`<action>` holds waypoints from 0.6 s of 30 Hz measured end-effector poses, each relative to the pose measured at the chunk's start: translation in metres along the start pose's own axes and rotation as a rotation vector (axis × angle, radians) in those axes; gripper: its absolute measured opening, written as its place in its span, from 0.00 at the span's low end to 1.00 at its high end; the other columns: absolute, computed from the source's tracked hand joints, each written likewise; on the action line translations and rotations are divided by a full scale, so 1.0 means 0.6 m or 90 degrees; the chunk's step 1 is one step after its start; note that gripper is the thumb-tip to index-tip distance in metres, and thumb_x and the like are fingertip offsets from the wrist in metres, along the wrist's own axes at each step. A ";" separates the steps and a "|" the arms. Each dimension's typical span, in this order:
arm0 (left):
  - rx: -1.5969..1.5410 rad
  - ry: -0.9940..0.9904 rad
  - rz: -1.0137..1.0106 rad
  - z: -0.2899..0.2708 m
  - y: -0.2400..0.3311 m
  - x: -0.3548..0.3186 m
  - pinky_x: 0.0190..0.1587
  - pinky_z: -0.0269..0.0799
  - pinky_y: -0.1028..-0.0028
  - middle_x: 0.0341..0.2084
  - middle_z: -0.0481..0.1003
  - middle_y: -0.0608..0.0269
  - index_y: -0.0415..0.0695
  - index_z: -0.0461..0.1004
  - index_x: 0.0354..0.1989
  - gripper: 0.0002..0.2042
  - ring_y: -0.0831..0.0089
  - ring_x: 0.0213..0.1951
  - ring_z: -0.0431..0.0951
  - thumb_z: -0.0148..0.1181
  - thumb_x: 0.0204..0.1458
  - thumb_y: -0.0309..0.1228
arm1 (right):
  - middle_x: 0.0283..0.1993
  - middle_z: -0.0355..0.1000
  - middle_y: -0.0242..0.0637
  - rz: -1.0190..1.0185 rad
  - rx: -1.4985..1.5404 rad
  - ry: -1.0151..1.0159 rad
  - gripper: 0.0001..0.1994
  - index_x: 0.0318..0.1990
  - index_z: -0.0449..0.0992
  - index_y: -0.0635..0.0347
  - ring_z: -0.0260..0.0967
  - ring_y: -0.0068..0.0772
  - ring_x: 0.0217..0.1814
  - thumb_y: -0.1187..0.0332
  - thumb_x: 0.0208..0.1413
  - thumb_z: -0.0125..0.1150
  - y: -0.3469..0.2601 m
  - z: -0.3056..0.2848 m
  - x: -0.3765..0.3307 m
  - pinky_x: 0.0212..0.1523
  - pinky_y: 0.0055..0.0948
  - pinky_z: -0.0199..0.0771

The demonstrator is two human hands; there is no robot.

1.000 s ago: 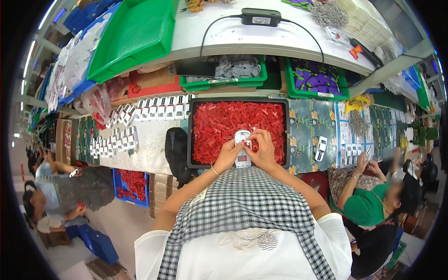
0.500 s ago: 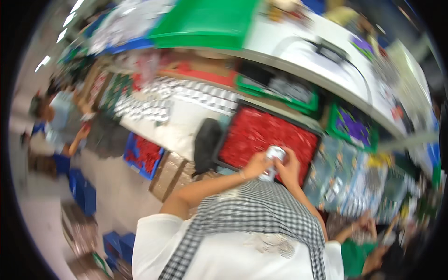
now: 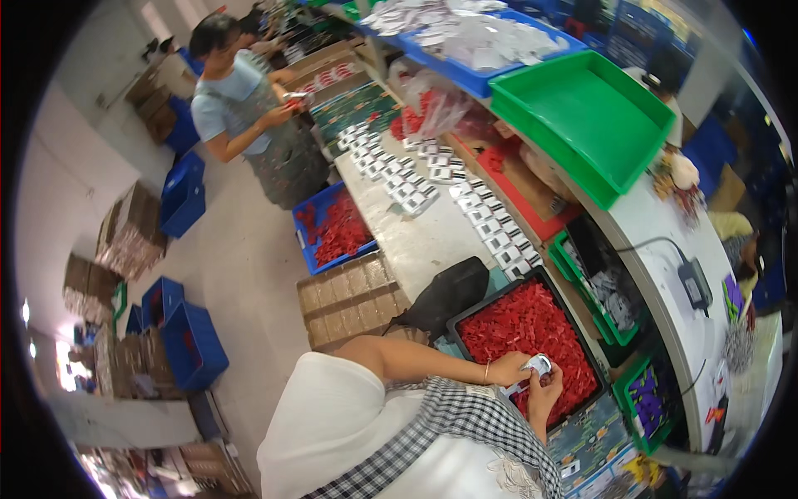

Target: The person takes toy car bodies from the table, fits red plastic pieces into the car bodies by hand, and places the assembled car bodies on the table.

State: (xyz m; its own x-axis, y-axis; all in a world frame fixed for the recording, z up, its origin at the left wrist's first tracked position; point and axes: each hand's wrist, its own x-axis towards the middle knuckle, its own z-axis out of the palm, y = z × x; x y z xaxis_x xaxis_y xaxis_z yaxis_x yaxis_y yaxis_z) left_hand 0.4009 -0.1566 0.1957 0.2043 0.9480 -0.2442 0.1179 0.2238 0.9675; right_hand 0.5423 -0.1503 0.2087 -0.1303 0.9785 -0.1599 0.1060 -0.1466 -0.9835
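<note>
left hand (image 3: 506, 369) and right hand (image 3: 546, 394) hold the white piece (image 3: 539, 363) between their fingers, at four o'clock in view, above the black tray (image 3: 573, 321). a slackening grip by either hand could let it slip and drop among the red strips (image 3: 519, 323).

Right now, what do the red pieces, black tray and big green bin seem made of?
Red pieces: possibly plastic, somewhat shiny, by their pale highlights. Black tray: likely plastic, dull, with a stiff rim. Big green bin: probably plastic, satin, evenly coloured.
</note>
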 end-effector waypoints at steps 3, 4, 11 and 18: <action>0.024 0.049 0.148 0.017 -0.046 0.024 0.32 0.68 0.59 0.24 0.74 0.45 0.36 0.73 0.31 0.12 0.51 0.29 0.76 0.55 0.46 0.34 | 0.41 0.67 0.38 0.030 -0.008 0.031 0.12 0.45 0.63 0.64 0.68 0.25 0.36 0.82 0.53 0.52 -0.018 0.013 -0.004 0.29 0.21 0.69; 0.019 0.047 0.131 0.015 -0.044 0.023 0.32 0.68 0.59 0.24 0.74 0.46 0.36 0.73 0.31 0.12 0.52 0.29 0.75 0.55 0.46 0.34 | 0.41 0.67 0.38 0.029 -0.014 0.015 0.12 0.45 0.63 0.64 0.68 0.25 0.36 0.82 0.53 0.52 -0.022 0.017 -0.003 0.29 0.21 0.69; -0.130 0.081 0.022 -0.059 -0.025 0.026 0.27 0.70 0.67 0.20 0.75 0.54 0.41 0.75 0.31 0.09 0.68 0.23 0.76 0.55 0.45 0.33 | 0.43 0.64 0.37 0.015 -0.025 0.000 0.19 0.52 0.62 0.65 0.63 0.26 0.43 0.75 0.53 0.56 0.014 0.027 0.016 0.46 0.24 0.64; 0.080 0.588 0.042 -0.335 -0.154 0.078 0.45 0.68 0.60 0.36 0.72 0.42 0.36 0.68 0.43 0.14 0.50 0.40 0.73 0.51 0.53 0.33 | 0.47 0.65 0.37 0.082 -0.030 0.032 0.18 0.53 0.64 0.65 0.63 0.25 0.45 0.79 0.53 0.53 0.013 0.023 0.017 0.49 0.23 0.63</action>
State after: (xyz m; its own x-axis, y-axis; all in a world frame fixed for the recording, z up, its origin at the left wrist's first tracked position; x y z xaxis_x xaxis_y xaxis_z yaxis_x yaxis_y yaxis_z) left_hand 0.2041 -0.0874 0.1080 -0.6324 0.7745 0.0128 0.2488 0.1875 0.9502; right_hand 0.5281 -0.1436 0.1979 -0.0626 0.9582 -0.2793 0.1655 -0.2660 -0.9497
